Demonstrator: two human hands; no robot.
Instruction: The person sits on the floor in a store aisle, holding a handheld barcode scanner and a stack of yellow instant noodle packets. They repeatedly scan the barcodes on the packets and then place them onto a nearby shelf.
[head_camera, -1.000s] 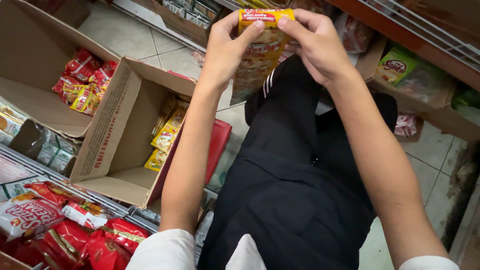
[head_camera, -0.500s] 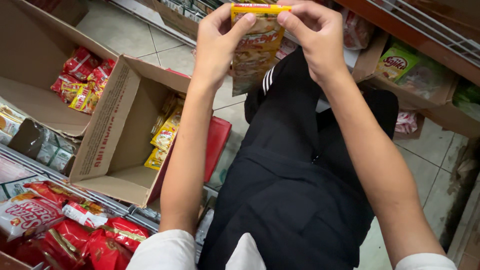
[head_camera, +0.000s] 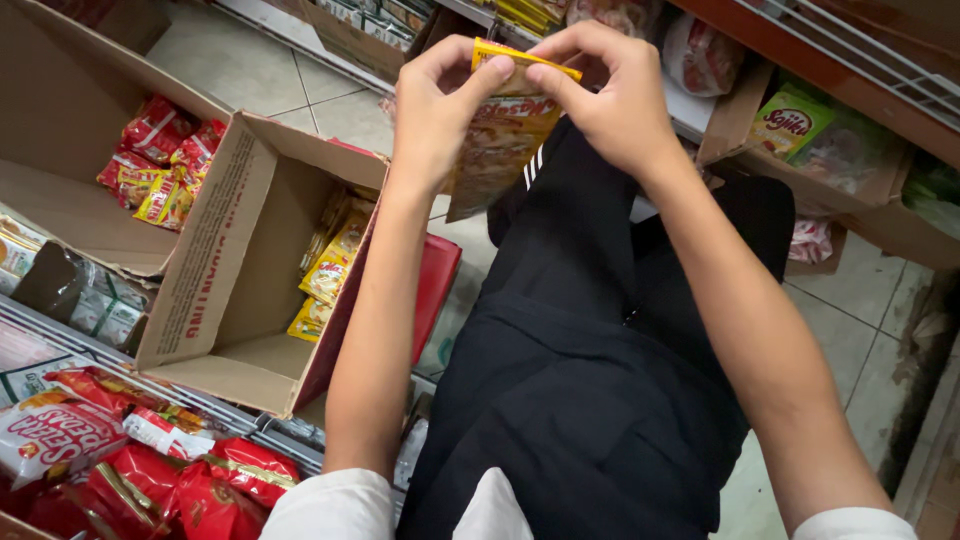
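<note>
A yellow and orange strip of seasoning sachets (head_camera: 497, 140) hangs in front of me, over my black-trousered lap. My left hand (head_camera: 435, 105) pinches its top edge from the left. My right hand (head_camera: 608, 95) pinches the same top edge from the right. The thumbs and forefingers of both hands nearly meet at the strip's yellow header. The strip tilts down and to the left below my fingers.
An open cardboard box (head_camera: 215, 260) at my left holds yellow sachets (head_camera: 330, 270). A larger box (head_camera: 60, 130) behind it holds red and yellow packets (head_camera: 160, 165). Red snack bags (head_camera: 190, 490) fill the wire shelf at lower left. Shelves with packets and a green pack (head_camera: 785, 125) stand ahead.
My hands have come down a little and closer together at the strip's top. The strip has swung to a slant, its lower end pointing left.
</note>
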